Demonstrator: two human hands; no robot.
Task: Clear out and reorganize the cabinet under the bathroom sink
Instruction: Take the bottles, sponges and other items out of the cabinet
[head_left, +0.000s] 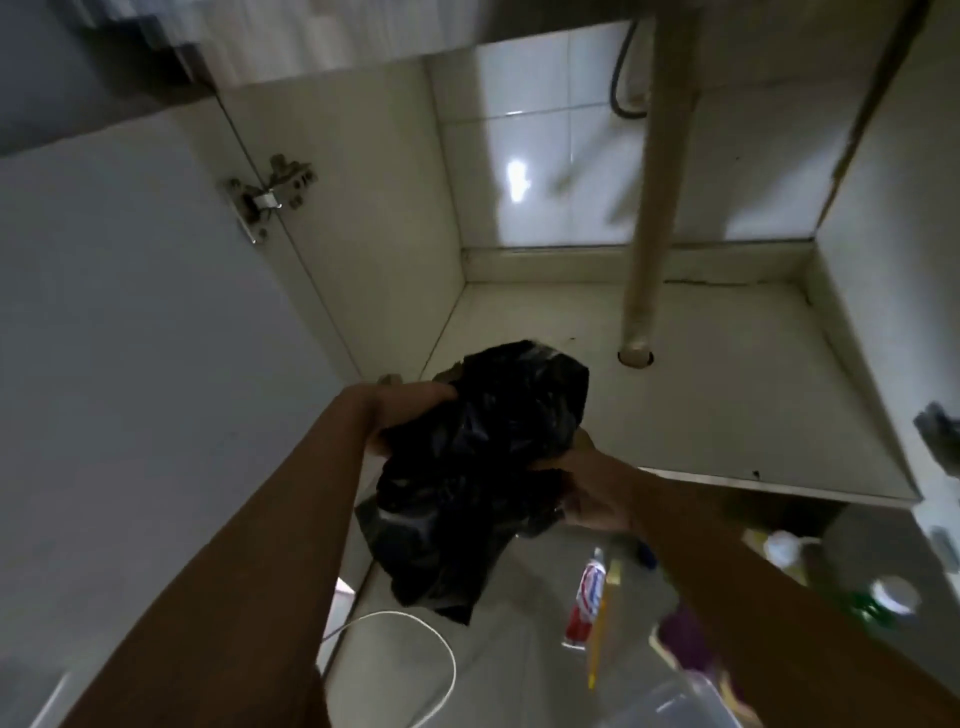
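A crumpled black plastic bag (483, 467) hangs between both my hands at the front edge of the cabinet floor (727, 405). My left hand (400, 410) grips its upper left side; most of that hand is hidden behind the bag. My right hand (592, 493) holds the bag's right side, fingers curled into the plastic. The cabinet interior behind the bag holds only the drain pipe (660, 208), which runs down into a hole in the floor.
The left cabinet door (130, 338) stands open with its hinge (267, 195) showing. On the tiled floor below lie a toothpaste tube (587, 597), a yellow stick (600, 634), a white cable (415, 649), a clear container (685, 701), a green bottle (878, 603) and a purple item (685, 639).
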